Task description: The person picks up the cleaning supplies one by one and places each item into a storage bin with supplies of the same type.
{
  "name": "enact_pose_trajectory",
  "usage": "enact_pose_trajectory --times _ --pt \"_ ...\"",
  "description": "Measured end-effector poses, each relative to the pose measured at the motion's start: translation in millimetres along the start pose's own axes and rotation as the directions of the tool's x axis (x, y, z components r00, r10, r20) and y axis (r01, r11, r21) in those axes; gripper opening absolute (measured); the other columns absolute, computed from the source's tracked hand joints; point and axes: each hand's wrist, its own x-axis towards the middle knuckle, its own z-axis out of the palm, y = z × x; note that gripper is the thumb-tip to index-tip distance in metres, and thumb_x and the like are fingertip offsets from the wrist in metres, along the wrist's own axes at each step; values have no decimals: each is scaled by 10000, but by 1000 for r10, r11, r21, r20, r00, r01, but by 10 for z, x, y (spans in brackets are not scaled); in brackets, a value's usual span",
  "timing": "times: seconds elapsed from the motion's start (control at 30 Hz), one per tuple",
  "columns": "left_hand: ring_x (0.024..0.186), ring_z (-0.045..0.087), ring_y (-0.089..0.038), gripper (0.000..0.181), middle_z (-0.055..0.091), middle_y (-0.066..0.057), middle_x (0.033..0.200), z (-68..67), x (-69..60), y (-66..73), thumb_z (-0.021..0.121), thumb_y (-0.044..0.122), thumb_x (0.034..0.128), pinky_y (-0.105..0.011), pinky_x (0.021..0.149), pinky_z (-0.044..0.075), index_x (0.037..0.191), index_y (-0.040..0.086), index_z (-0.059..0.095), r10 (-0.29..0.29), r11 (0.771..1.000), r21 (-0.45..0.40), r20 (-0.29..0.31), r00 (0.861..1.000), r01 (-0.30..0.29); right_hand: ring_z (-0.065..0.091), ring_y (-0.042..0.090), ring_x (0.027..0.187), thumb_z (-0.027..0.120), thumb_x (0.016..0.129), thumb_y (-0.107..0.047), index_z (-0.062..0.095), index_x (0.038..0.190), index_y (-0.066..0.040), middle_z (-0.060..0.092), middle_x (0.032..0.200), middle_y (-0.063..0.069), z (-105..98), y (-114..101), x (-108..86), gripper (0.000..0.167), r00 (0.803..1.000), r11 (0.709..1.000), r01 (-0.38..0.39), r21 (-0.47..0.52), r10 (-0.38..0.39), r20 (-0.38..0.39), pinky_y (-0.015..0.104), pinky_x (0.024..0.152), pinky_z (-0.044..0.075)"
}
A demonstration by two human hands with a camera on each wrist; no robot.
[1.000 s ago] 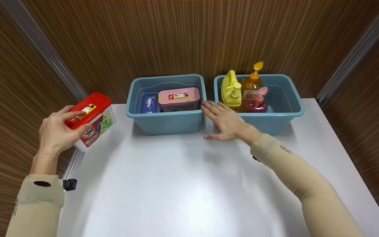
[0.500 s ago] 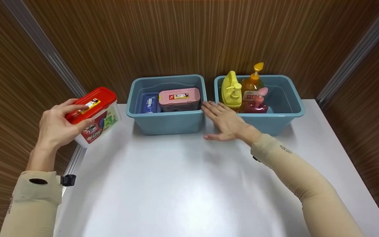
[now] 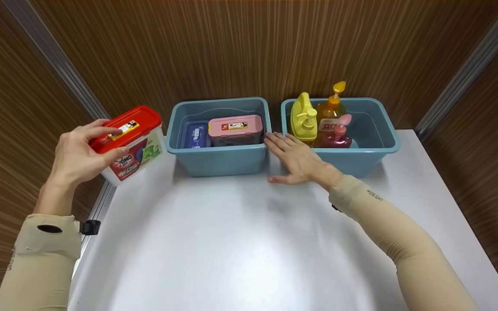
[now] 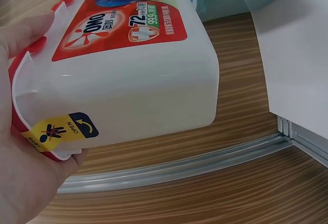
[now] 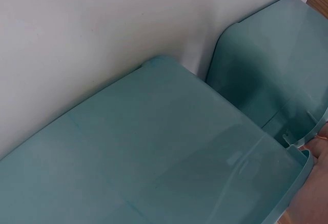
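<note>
My left hand (image 3: pixel 78 153) grips a white laundry capsule tub (image 3: pixel 141 149) by its red lid, thumb at the front and fingers over the top. In the left wrist view the tub (image 4: pixel 138 80) shows its OMO label and a yellow OPEN sticker. The tub is tilted, left of the left blue-green bin (image 3: pixel 223 164). My right hand (image 3: pixel 296 162) lies with straight fingers at the neighbouring rims of that bin and the right bin (image 3: pixel 357 163). In the right wrist view, part of the right hand (image 5: pixel 312 188) shows beside the bin rims.
Inside the left bin are a pink-lidded box (image 3: pixel 231 125) and a dark blue box (image 3: pixel 196 134). The right bin holds a yellow pump jug (image 3: pixel 304 119), an orange pump bottle (image 3: pixel 330 111) and a pink pump bottle (image 3: pixel 336 140). Wood-grain walls surround the white table (image 3: pixel 214 242).
The left hand has carried the tub forward and slightly right, closer to the left bin. My right hand and both bins have stayed in place.
</note>
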Motion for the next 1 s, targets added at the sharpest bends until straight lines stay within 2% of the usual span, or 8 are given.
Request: enact_pose_trajectory --times 0.03,0.1,0.2,0.27,0.33,0.8,1.0 --pt "1481 522 -497 571 537 -197 1728 -2 15 16 843 321 992 10 803 360 1500 88 724 -3 1000 0 6 1000 3 176 364 1790 570 962 -791 179 1815 -120 165 1914 105 -2 2 0 1154 1000 1000 -2 0 2 1 575 1463 124" --pt "1497 506 -481 579 521 -181 1744 -2 43 50 845 327 994 -75 871 439 1510 97 718 -11 1000 2 19 1000 11 176 364 1790 569 962 -793 179 1815 -120 162 1914 102 -3 4 -1 1154 1000 1000 -4 1 4 1 574 1464 123" --pt "1512 490 -461 589 506 -161 1760 9 82 105 850 330 989 -357 1008 590 1518 108 714 -14 1000 3 34 999 14 172 363 1791 564 961 -800 172 1816 -123 157 1916 99 -7 1 -5 1159 1000 1000 -6 -1 6 4 573 1464 120" --pt "1527 477 -452 588 503 -152 1763 22 103 141 850 330 988 -595 1070 588 1520 118 714 -6 1000 -2 40 999 7 175 368 1789 567 961 -799 173 1816 -122 163 1914 104 -6 3 -9 1159 1000 1000 -5 0 5 2 580 1463 122" --pt "1530 475 -449 586 510 -144 1759 35 127 178 852 326 984 -702 1107 563 1517 123 717 5 1000 -11 43 999 -5 175 371 1789 571 961 -799 172 1816 -123 163 1914 103 -5 5 -13 1160 1000 1000 -6 1 6 2 587 1461 124" --pt "1533 484 -451 549 537 -125 1737 127 321 402 861 282 963 -740 1133 550 1484 154 747 68 996 -62 74 995 -63 183 376 1787 582 961 -791 188 1813 -119 201 1905 130 3 9 -8 1154 1000 1000 -1 4 1 -14 588 1459 140" --pt "1546 476 -436 564 527 -95 1751 200 390 473 875 323 952 -748 1167 534 1480 169 753 71 995 -81 87 994 -64 190 366 1786 572 965 -800 196 1812 -120 215 1902 125 -6 -3 -3 1149 1000 1000 5 -6 -5 -12 577 1460 146"
